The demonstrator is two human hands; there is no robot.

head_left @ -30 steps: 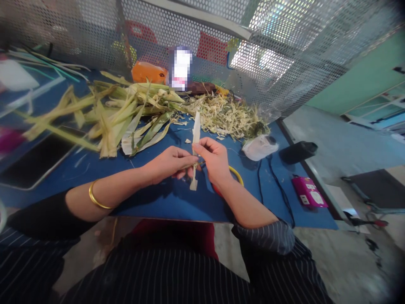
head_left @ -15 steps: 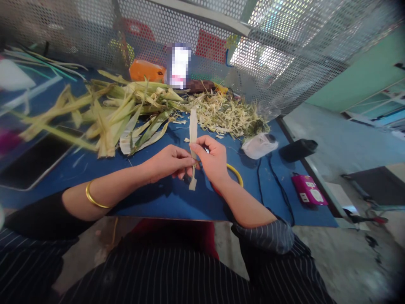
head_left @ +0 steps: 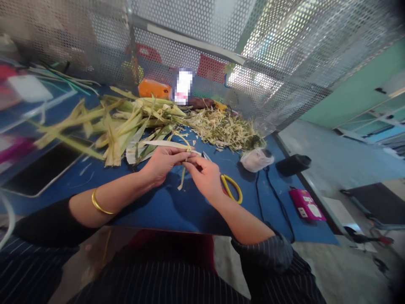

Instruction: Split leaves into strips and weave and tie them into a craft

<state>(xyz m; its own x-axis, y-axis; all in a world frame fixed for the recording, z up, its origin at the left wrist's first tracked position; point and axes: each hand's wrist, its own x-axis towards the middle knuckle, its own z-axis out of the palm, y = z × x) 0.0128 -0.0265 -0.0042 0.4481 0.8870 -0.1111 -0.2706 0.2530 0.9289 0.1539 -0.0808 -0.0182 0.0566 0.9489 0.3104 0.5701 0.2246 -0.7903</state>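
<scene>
My left hand (head_left: 163,164) pinches pale strips of what looks like corn husk (head_left: 166,144) between thumb and fingertips. My right hand (head_left: 204,175) is closed on the same strips, its fingertips meeting the left ones. One flat strip sticks out to the left above my left fingers. A thinner one curves over at the crossing point, and a narrow tail (head_left: 181,179) hangs below. How the strips join is partly hidden by my fingers. Scissors with yellow handles (head_left: 234,190) lie on the table, partly covered by my right hand.
A heap of long husk leaves (head_left: 110,135) lies at left, beside a pile of shredded scraps (head_left: 224,128). A dark phone or tablet (head_left: 44,169), white plastic bag (head_left: 257,159), black cylinder (head_left: 292,164), magenta pack (head_left: 306,204) and black cords (head_left: 276,198) lie on the blue table.
The strip that stood upright in my fingers now points left, and a thinner strip loops over it. My hands are closer together, and more of the scissors shows. The view has tilted slightly.
</scene>
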